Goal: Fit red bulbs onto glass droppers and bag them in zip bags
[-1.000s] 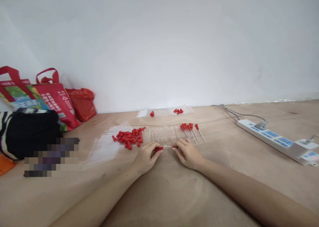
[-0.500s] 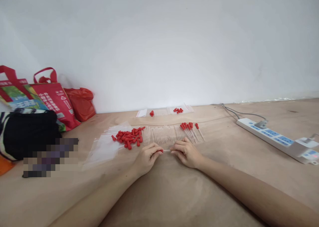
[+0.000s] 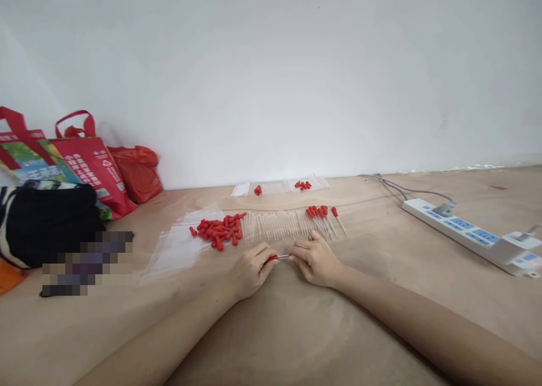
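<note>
My left hand (image 3: 252, 270) is closed on a red rubber dropper bulb (image 3: 273, 257), pinched between thumb and fingers. Opposite it, my right hand (image 3: 317, 263) pinches a thin clear dropper tube (image 3: 284, 257). A short stretch of the tube shows between the hands, its left end at the bulb; how deep it sits inside is hidden. Beyond my left hand lies a pile of loose red bulbs (image 3: 217, 231). A row of clear tubes (image 3: 275, 226) lies side by side behind both hands. Several droppers with red bulbs fitted (image 3: 318, 212) lie at the row's right end.
Clear plastic bags (image 3: 178, 248) lie under and beside the bulb pile. Near the wall are more bagged bulbs (image 3: 302, 185). A white power strip (image 3: 461, 231) with a grey cable occupies the right. Red shopping bags (image 3: 91, 169) and a black cloth item (image 3: 53, 222) stand left.
The hands have come very slightly closer, and a little less tube shows between bulb and right fingers. Both grips stay the same. The view has shifted slightly.
</note>
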The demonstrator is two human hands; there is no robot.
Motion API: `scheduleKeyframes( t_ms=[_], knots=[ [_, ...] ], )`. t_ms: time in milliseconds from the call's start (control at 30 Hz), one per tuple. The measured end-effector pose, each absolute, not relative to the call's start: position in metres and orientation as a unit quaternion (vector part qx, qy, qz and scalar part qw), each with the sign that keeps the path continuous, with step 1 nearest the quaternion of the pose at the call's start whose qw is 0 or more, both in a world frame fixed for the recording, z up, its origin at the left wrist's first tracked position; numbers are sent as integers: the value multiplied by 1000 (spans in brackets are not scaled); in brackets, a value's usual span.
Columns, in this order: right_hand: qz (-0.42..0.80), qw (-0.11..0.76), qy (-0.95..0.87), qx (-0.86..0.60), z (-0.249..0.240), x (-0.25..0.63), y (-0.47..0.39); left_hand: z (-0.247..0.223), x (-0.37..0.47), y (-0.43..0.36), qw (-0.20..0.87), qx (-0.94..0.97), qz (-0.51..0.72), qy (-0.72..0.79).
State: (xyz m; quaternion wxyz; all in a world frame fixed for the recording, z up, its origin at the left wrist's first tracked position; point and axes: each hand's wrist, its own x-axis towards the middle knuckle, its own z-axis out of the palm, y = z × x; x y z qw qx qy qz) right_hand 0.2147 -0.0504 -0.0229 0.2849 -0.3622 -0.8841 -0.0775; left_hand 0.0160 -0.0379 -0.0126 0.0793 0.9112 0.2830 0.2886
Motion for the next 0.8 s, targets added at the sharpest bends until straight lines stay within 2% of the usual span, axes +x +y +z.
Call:
scheduleKeyframes(
  t_ms=[300, 467, 700, 800],
  knots=[
    [-41, 289, -884, -364, -26, 209, -53, -14, 16, -39, 54, 927, 272, 253],
    [-26, 266, -895, -358, -25, 209, -51, -13, 14, -36, 81, 931, 258, 247],
    [-88, 218, -905, -354, -7, 215, -47, -13, 11, -30, 110, 895, 323, 288],
    [-78, 242, -865, -433, 1, 232, -34, -12, 9, -29, 83, 871, 341, 343]
  ],
)
